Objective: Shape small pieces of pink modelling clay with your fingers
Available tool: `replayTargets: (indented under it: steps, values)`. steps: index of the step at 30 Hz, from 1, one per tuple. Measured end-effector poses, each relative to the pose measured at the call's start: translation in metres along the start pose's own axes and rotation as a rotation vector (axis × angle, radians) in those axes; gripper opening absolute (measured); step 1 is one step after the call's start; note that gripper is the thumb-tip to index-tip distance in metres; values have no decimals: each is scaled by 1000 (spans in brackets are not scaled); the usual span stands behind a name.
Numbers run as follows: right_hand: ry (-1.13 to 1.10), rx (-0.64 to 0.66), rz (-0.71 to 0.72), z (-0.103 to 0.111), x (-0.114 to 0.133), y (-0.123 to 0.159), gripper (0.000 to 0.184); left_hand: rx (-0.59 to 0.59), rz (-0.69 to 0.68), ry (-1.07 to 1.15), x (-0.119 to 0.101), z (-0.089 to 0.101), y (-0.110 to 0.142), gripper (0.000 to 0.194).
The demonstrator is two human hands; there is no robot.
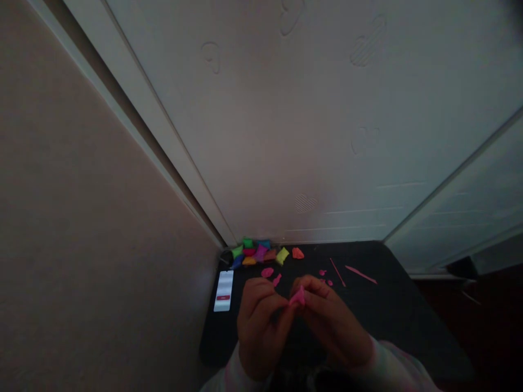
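Observation:
A small piece of pink modelling clay [299, 296] is pinched between both hands above the dark table. My left hand [261, 321] grips its left end with thumb and forefinger. On the other side, my right hand [327, 316] holds the clay with closed fingertips. Just beyond my left hand lie a flat pink clay piece [267, 273] and a narrower pink strip [277, 280]. Several small pink bits [322, 272] rest past my right hand, partly hidden by it. To their right lie a thin pink stick [337, 272] and a pink modelling tool [361, 274].
Coloured clay packets [260, 252] are heaped at the back left of the dark table [392, 305]. An orange-red crumpled lump [298, 253] sits beside them. A lit phone [223, 291] lies along the left edge. A white panel [261, 136] rises behind, a wall at left.

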State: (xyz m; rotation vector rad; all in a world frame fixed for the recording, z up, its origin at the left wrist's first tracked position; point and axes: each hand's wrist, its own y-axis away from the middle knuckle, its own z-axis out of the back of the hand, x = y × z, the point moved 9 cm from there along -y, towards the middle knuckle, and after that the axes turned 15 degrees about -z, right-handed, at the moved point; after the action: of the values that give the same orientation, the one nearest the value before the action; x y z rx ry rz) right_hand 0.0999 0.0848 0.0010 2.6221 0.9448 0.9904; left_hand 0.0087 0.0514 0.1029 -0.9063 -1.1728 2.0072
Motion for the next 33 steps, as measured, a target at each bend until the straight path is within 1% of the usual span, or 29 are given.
replayTargets:
  steps: [3,6,9,12,15,19,23,29,33]
  values:
    - [34,-47,14,4,6,1,17,52,31,30,4,-3,0,9]
    - [117,-61,54,6,12,4,17,150,63,106,8,-10,-1,17]
    - [265,-54,97,7,17,7,13,191,101,227,11,-15,-1,10]
    - [386,-44,110,9,18,8,8,193,119,291,12,-17,-1,6]
    - [436,-54,122,10,20,8,8,207,104,287,10,-18,-1,7]
    - [434,-74,134,11,22,10,12,203,80,272,7,-17,-3,8]
    - [440,-60,132,9,21,13,12,195,53,275,3,-15,-5,6]
    - [490,-64,162,9,21,15,12,131,71,265,4,-10,-3,1]
    - [491,-59,176,8,21,15,11,93,95,246,7,-7,-1,4]
